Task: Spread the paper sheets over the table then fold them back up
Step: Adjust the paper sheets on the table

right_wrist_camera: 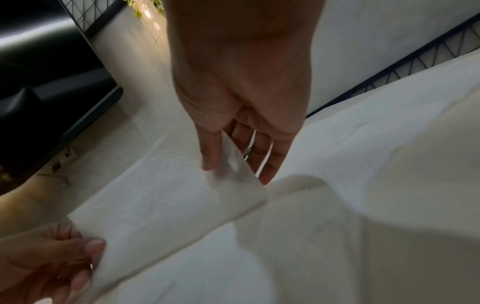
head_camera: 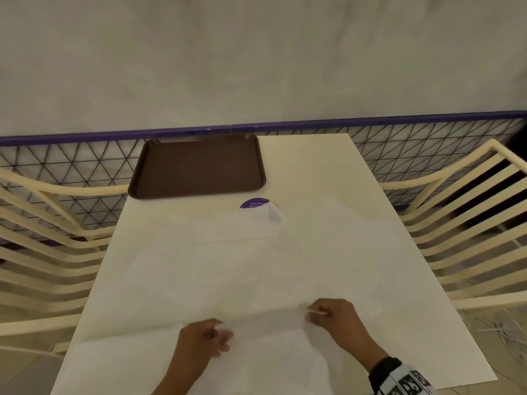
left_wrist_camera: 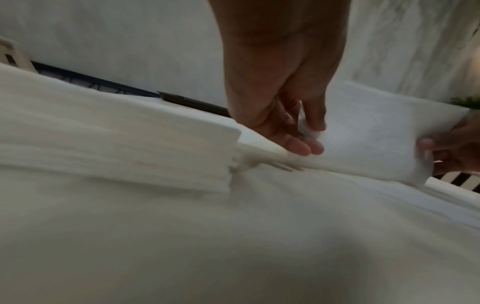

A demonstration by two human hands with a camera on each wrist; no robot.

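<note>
1. Paper sheet [head_camera: 265, 320] is lying on the tabletop [head_camera: 356, 195], its raised fold stretching between both hands.
2. Left hand [head_camera: 204, 337] is pinching one end.
3. Right hand [head_camera: 332, 315] is pinching the other.
4. Sheet edges are blending into the pale surface; a purple sticker [head_camera: 253, 203] beyond the hands is sitting half covered.

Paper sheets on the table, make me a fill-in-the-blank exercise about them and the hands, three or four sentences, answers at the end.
1. Both hands pinch the same raised fold of ____.
2. The tray at the table's far end is ____ in colour.
3. The paper partly covers a round ____ sticker.
4. The left hand and right hand work at the table's ____ edge.

Missing words: paper; brown; purple; near
</note>
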